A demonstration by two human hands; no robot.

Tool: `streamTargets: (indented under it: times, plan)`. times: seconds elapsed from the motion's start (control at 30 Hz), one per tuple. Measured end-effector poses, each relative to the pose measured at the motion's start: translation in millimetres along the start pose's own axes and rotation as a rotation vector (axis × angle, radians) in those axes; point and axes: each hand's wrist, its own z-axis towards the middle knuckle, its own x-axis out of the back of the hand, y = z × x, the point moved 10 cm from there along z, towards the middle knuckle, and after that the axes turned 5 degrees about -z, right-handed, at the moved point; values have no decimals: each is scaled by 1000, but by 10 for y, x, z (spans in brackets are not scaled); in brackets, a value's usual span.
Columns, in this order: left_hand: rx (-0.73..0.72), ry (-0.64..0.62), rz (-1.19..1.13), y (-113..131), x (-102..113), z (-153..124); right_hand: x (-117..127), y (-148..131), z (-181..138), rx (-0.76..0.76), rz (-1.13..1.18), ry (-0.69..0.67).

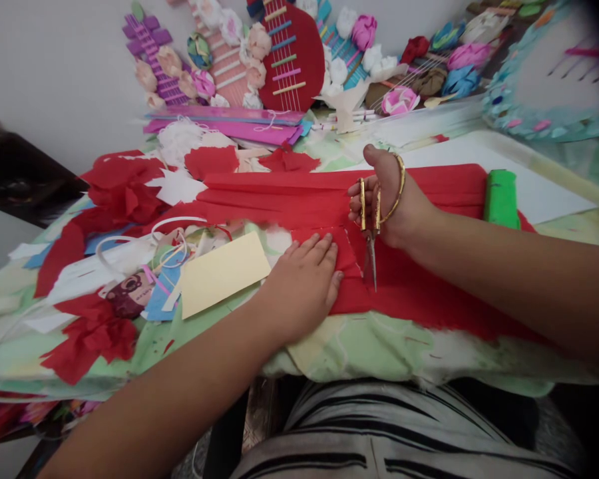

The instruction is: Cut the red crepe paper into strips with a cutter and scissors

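1. Left hand (304,283): laid flat, palm down, fingers extended with small gaps, bearing on the red sheet (419,279).
2. Right hand (392,196): fingers curled around the handles of the gold-handled scissors (371,243), thumb raised.
3. Scissors: blades pointing down above the red sheet, just right of the left hand; contact between tips and sheet cannot be determined.
4. Red sheet: spread across the middle of the table (374,349), beneath both hands; a pale broken line shows beside the left fingers.
5. Green object (500,196): at the right end of the red sheet's folded upper part.
6. Cream card (225,274): tilted, just left of the left hand.
7. Crumpled red piece (94,336): near the table's front left edge.
8. White strands (180,140): bunched toward the rear, near a red lute-shaped craft (307,56) standing against the wall.
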Motion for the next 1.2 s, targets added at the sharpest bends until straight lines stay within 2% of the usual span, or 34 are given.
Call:
streamTargets:
  times: [0.33, 0.77, 0.97, 1.13, 1.2]
  plan:
    - [-3, 4, -3, 17, 16, -8, -44, 149, 8, -66, -115, -31]
    - [-7, 28, -2, 27, 28, -4, -120, 208, -89, -127, -267, -54]
    - [-19, 49, 4, 31, 26, -8, -154, 192, -77, -41, -274, -52]
    - [-21, 49, -1, 31, 26, -11, -85, 141, -86, 18, -426, 29]
    - [-21, 48, -2, 32, 29, -12, -95, 124, -84, 40, -423, 21]
